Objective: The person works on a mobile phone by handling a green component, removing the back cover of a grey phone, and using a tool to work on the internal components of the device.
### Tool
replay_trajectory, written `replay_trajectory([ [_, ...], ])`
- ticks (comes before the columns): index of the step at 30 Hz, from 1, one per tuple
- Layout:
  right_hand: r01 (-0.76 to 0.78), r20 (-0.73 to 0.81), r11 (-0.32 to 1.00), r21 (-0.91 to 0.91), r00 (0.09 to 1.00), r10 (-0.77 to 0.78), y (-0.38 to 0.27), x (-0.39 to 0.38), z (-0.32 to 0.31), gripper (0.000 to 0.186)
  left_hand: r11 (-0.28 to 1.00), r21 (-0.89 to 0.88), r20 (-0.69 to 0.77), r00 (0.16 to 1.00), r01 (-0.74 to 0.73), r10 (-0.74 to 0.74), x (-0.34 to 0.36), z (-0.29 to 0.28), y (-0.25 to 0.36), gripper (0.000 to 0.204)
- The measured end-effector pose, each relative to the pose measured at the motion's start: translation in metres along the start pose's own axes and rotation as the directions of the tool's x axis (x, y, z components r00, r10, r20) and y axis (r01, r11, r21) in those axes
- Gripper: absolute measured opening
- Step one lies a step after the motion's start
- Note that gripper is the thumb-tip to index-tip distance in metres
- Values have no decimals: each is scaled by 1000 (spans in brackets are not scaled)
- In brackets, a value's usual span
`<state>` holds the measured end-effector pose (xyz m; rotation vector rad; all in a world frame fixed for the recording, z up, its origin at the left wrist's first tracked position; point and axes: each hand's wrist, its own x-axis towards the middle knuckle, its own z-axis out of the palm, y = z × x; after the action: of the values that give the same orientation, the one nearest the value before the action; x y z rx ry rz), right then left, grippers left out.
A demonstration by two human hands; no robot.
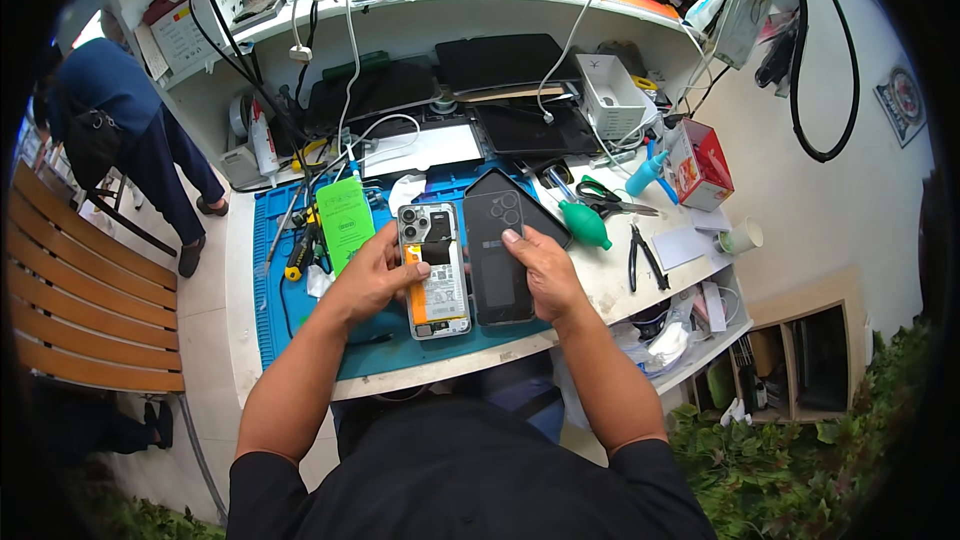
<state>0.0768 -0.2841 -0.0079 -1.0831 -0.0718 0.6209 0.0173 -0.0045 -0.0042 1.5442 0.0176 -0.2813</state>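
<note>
An opened smartphone body (pixel 436 268) with its battery and camera modules showing lies on the blue work mat (pixel 268 270). My left hand (pixel 375 275) rests on its left edge, the thumb over the battery. Right beside it lies a dark back cover (pixel 496 250) with camera holes, and my right hand (pixel 540 265) presses its right side with the fingertips on top. A second dark phone or panel (pixel 548 220) lies slanted underneath, behind the cover.
A green card (pixel 347 222), screwdrivers (pixel 298 252), a teal air blower (pixel 585 225), scissors (pixel 610 200), pliers (pixel 640 258), a red box (pixel 700 165) and a paper cup (pixel 745 236) surround the mat. Tablets and cables fill the shelf behind. A person (pixel 130 130) stands at the left by a wooden bench (pixel 80 290).
</note>
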Motion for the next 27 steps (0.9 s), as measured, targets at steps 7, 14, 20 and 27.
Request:
replay_trajectory([
  [7, 79, -27, 992, -103, 996, -82, -33, -12, -6, 37, 992, -122, -20, 999, -33, 31, 0, -11, 4, 58],
  [14, 313, -154, 936, -164, 929, -337, -58, -18, -27, 33, 991, -117, -41, 997, -70, 66, -5, -33, 9, 89],
  [20, 401, -163, 833, -382, 858, -487, -69, -37, -34, 35, 997, -11, -61, 995, -76, 75, -10, -24, 22, 94],
  [27, 357, -293, 704, -614, 725, -624, -92, -71, -75, 34, 964, 258, 69, 997, -64, 48, -11, -33, 40, 82],
])
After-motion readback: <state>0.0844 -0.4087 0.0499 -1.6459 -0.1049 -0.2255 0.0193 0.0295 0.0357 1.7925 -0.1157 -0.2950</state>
